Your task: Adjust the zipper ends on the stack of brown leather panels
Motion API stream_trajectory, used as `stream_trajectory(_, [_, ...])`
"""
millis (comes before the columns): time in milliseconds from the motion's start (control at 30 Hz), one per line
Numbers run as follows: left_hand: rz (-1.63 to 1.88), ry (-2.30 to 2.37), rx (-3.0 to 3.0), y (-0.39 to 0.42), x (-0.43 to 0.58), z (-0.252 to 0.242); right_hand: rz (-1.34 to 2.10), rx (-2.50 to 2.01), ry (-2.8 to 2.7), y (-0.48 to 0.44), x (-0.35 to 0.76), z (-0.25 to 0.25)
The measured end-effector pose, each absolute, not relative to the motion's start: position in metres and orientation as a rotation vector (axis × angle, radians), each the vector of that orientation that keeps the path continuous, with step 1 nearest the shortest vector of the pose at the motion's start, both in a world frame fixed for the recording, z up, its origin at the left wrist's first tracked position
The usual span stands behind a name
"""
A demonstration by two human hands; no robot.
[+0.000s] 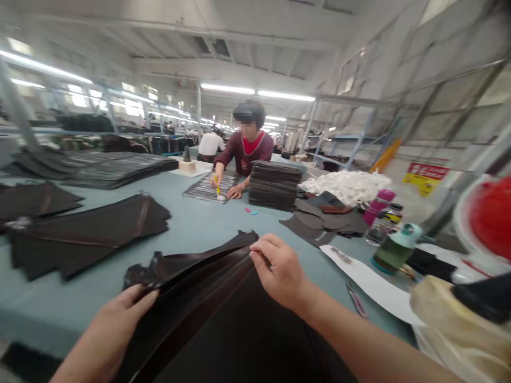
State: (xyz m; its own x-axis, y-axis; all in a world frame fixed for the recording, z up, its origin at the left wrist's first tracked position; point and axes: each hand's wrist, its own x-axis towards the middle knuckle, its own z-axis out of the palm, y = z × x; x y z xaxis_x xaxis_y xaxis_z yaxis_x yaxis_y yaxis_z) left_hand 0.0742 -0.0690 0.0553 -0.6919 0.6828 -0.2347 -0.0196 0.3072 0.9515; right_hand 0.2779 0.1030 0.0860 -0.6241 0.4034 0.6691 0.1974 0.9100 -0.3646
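- Left hand point(115, 316) pinches the dark panel point(239, 332) along its left edge;
- right hand point(282, 272) pinches its far edge;
- uneven pulling could crease it;
- weak pinches could drop it.

Bright, hazy light from overhead tubes point(227, 89); edges stretched, blurred; red object point(493, 213) at right smeared.

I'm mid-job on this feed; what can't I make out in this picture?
In the head view:
- Dark piece held by the left hand and right hand: near end cut off by the bottom edge; underside hidden by its top.
- Red round thing: cut off by the right edge, blurred.
- Wall sign: lettering too blurred and small.
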Motion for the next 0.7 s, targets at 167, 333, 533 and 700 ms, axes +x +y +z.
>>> stream_trajectory(167, [1.696,1.619,0.474,-0.078,0.075,0.038,0.59,-0.344,-2.376,0.068,0.216,0.082])
stream_trajectory(333, [1.792,1.581,0.436,-0.08,0.073,0.028,0.753,-0.241,-2.518,0.057,0.167,0.063])
stream_trajectory(533, [1.794,1.572,0.474,-0.082,0.073,0.024,0.772,-0.198,-2.63,0.052,0.137,0.045])
stream_trajectory(700, [1.721,1.785,0.603,-0.084,0.078,0.025,0.783,-0.391,-2.711,0.046,0.13,0.041])
